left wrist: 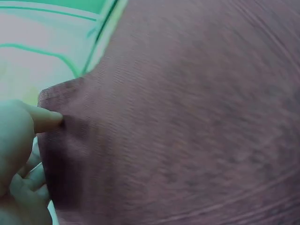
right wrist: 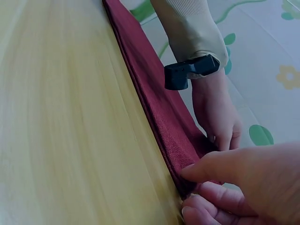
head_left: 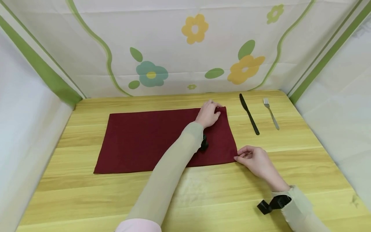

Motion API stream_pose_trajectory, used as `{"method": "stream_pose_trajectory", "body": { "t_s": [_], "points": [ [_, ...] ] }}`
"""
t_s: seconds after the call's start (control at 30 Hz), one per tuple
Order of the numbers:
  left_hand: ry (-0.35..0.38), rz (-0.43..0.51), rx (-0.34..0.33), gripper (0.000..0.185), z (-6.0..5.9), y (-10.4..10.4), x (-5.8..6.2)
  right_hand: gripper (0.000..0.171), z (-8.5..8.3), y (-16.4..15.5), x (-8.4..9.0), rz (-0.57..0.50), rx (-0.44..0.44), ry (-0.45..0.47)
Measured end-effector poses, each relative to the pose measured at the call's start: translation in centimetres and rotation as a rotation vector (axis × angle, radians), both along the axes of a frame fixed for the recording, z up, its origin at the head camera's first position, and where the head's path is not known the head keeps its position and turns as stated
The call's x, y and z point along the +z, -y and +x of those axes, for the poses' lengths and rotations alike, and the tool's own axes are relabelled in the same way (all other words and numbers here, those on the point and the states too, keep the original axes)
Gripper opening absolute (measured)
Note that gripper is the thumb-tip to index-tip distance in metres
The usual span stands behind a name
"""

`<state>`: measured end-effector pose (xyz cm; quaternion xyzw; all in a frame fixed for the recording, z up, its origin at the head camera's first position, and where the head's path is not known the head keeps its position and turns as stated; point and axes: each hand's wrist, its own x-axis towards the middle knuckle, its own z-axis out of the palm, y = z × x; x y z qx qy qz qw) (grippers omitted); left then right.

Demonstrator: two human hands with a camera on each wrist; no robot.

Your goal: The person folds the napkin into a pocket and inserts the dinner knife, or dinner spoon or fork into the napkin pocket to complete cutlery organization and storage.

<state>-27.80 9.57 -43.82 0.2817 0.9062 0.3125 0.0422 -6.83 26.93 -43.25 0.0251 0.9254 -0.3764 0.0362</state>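
A dark red cloth [head_left: 150, 138] lies as a wide rectangle on the wooden table, its layered long edge visible in the right wrist view. My left hand [head_left: 207, 114] reaches across it and pinches the far right corner. In the left wrist view, the left thumb [left wrist: 46, 120] presses on the cloth's top side, with fingers behind the edge. At the near right corner, my right hand [head_left: 257, 161] pinches the cloth between thumb and fingers. The left forearm covers part of the cloth in the head view.
Right of the cloth lie a black knife [head_left: 249, 114] and a small silver fork [head_left: 271, 113]. A white curtain [head_left: 174, 48] with printed flowers stands behind the wooden table [head_left: 95, 199], and pale fabric panels flank both sides.
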Motion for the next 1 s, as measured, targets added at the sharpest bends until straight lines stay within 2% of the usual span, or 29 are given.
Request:
{"method": "stream_pose_trajectory", "body": {
  "t_s": [0.13,0.23,0.3,0.43,0.6,0.8,1.0],
  "points": [
    [0.093,0.099,-0.036,0.032,0.0,0.2,0.9,0.015,-0.1,0.0,0.1,-0.054,0.011,0.028],
    [0.17,0.166,-0.058,0.037,0.0,0.6,1.4,0.026,-0.3,-0.2,0.2,-0.146,0.013,0.09],
    [0.189,0.188,-0.071,0.037,-0.1,0.8,1.6,0.036,-0.5,-0.5,0.3,-0.203,0.0,0.148],
    [0.178,0.202,-0.085,0.031,-0.5,1.3,1.9,0.047,-0.6,-1.0,0.2,-0.246,-0.035,0.24],
    [0.191,0.236,-0.096,0.026,-0.8,1.6,2.2,0.042,-0.6,-1.2,0.0,-0.283,-0.039,0.245],
    [0.16,0.29,-0.072,0.019,-0.9,1.6,2.3,0.053,-0.6,-1.1,0.1,-0.325,-0.06,0.28],
    [0.149,0.348,-0.032,0.017,-1.1,1.7,2.2,0.041,-0.5,-1.2,0.0,-0.278,-0.057,0.286]
  ]
}}
